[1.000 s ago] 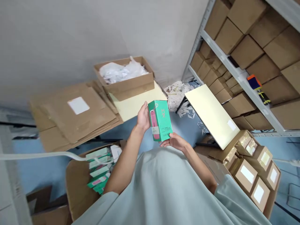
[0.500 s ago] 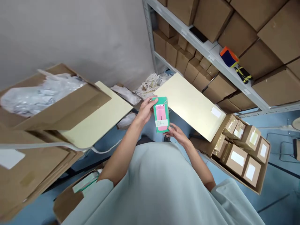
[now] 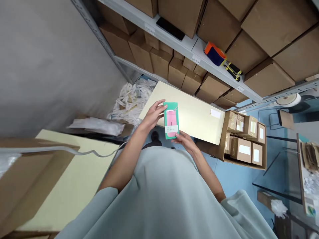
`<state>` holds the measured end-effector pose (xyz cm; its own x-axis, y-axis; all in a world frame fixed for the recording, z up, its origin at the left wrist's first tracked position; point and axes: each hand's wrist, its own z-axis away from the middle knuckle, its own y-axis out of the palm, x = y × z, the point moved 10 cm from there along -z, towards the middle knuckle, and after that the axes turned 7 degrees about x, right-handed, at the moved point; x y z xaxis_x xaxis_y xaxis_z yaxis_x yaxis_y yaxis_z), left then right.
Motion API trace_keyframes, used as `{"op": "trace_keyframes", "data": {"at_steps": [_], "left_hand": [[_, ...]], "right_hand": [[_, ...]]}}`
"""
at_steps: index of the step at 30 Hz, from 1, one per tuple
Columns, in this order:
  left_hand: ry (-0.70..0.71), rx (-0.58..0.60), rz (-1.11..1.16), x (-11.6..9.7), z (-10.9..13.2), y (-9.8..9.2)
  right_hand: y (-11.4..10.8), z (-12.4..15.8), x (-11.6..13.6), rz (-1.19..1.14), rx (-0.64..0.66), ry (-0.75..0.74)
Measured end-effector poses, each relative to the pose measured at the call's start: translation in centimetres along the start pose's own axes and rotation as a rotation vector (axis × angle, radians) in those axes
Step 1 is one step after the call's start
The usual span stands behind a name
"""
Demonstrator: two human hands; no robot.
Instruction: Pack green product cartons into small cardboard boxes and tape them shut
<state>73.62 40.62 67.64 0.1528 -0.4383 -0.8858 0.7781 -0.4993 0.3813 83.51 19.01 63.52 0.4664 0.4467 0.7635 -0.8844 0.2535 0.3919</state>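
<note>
A small green box (image 3: 171,120) with a pink device pictured on its front is held up before me, between both hands. My left hand (image 3: 154,114) grips its upper left edge, with the thumb over the front corner. Fingers of my right hand (image 3: 184,140) pinch the lower right corner. Beneath and behind the box lies a long cream tabletop (image 3: 194,109) with a white label on it.
Metal shelving (image 3: 184,49) full of cardboard boxes stands ahead, with pliers (image 3: 233,71) and an orange-and-blue tape roll (image 3: 214,53) on one shelf. An open carton (image 3: 220,156) of small boxes is at right. White scraps (image 3: 127,103) and a cable (image 3: 74,151) are at left.
My view has swung to the right, so the shelves and table have shifted left in it. Both hands keep hold of the green box, which stays upright before me.
</note>
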Motion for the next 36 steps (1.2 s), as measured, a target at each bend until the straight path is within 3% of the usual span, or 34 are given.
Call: {"op": "trace_keyframes", "data": {"at_steps": [5,9,15,21,27,32,36], "left_hand": [[-0.026,0.142,0.113,-3.1,-5.6,-1.7],[-0.142,0.255,0.263,-3.2,-9.3,-1.5],[-0.276,0.456,0.346,-2.0,-10.4,1.3],[-0.243,0.455,0.311,-2.2,-11.4,0.4],[-0.110,0.374,0.136,-5.0,-13.0,-1.1],[0.036,0.265,-0.053,-7.3,-12.9,0.2],[0.080,0.155,-0.129,-7.5,-12.9,1.6]], "right_hand": [[3.3,-2.7,3.1,-0.069,-0.027,-0.043],[5.8,-4.7,3.9,-0.155,-0.022,-0.067],[8.0,-6.3,3.5,-0.287,-0.053,-0.049],[8.6,-6.9,3.8,-0.278,-0.014,-0.007],[6.6,-7.4,5.0,-0.170,-0.090,-0.045],[3.0,-8.2,5.5,-0.056,-0.171,-0.060],[0.6,-8.9,6.1,0.000,-0.160,-0.072]]}}
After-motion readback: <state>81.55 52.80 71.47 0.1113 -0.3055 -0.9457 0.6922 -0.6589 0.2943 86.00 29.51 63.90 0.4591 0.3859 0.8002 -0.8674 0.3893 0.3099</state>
